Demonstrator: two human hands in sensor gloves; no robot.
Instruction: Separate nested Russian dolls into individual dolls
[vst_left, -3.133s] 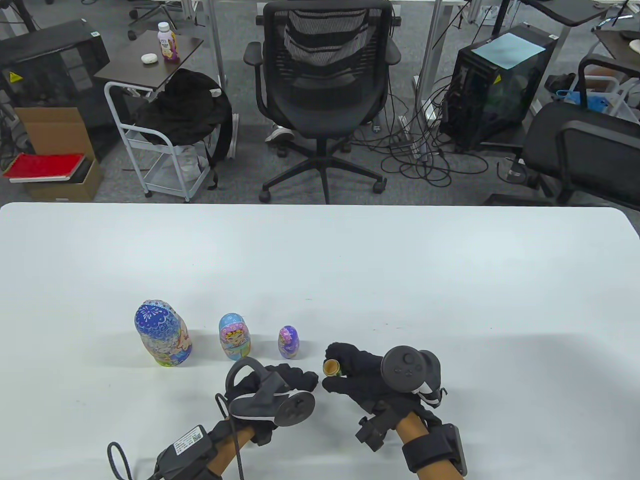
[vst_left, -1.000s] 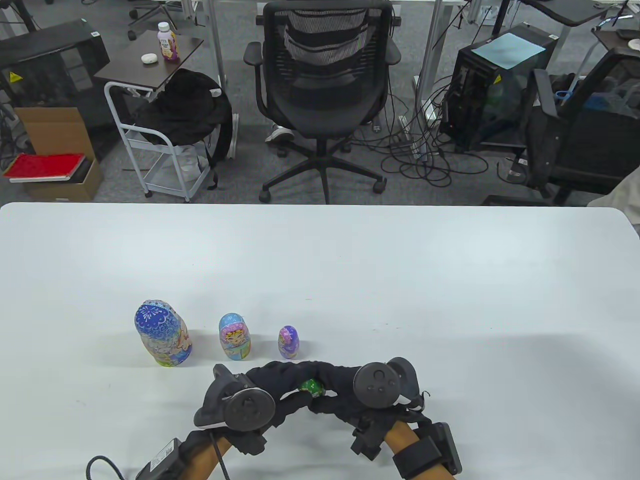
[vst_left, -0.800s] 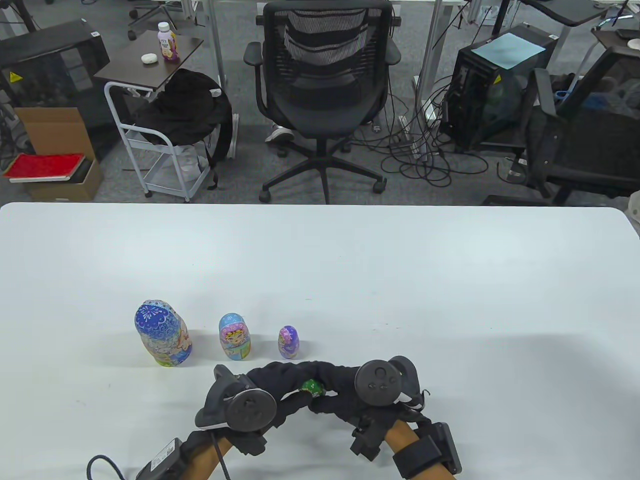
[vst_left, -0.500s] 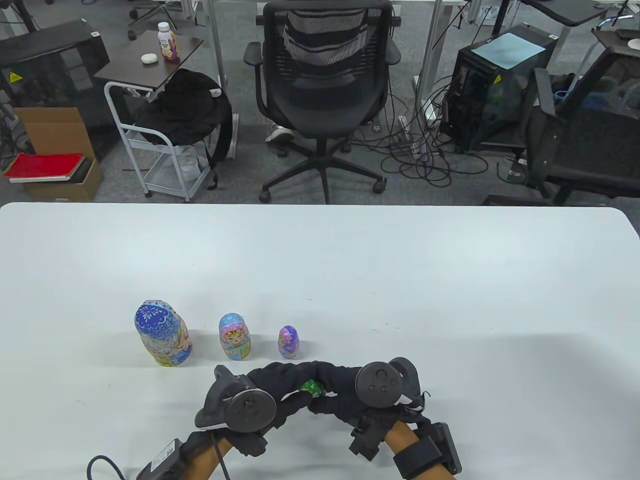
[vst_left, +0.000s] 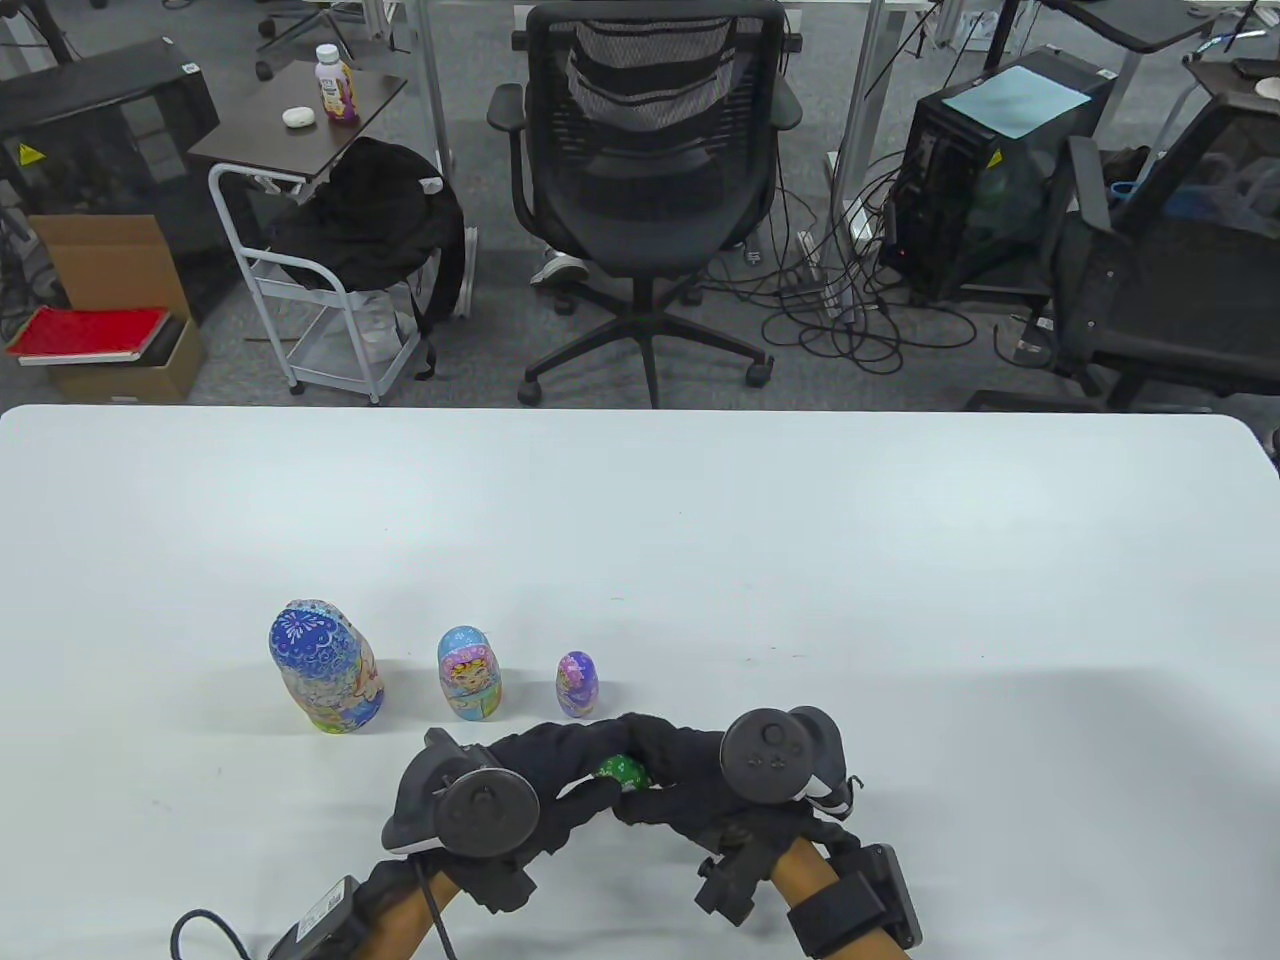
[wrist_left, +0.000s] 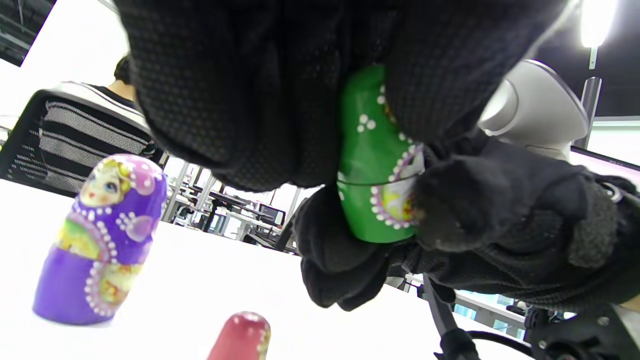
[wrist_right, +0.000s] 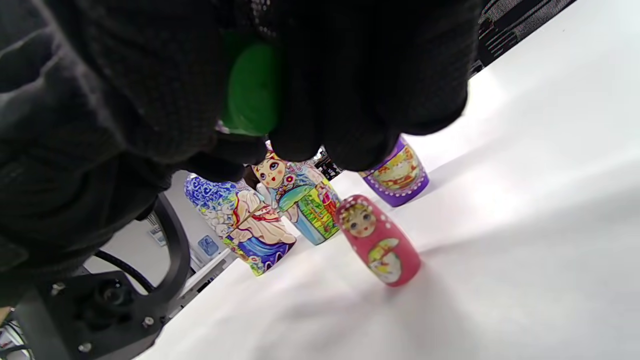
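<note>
Green doll (vst_left: 621, 771): lower centre of the table view, gripped between both hands, as 0.5 s before.
Left hand (vst_left: 545, 775): fingers closed around its top; tracker had shifted slightly left.
Right hand (vst_left: 690, 775): pinched its base.
Red doll (wrist_right: 378, 240): stood beneath them.
Purple doll (vst_left: 577, 685): unmoved, just above.

Both my hands are low at the near edge, fingertips meeting in the middle. My left hand (vst_left: 560, 775) comes in from the left, tracker on its back facing up, fingers (wrist_left: 240, 100) curled over the top of the green doll (wrist_left: 377, 160). My right hand (vst_left: 690, 775) reaches in from the right, tracker up too, fingers (wrist_right: 370, 80) wrapped round the doll's lower half. Both forearms angle inward, wrists raised off the surface, grips closed tight.
</note>
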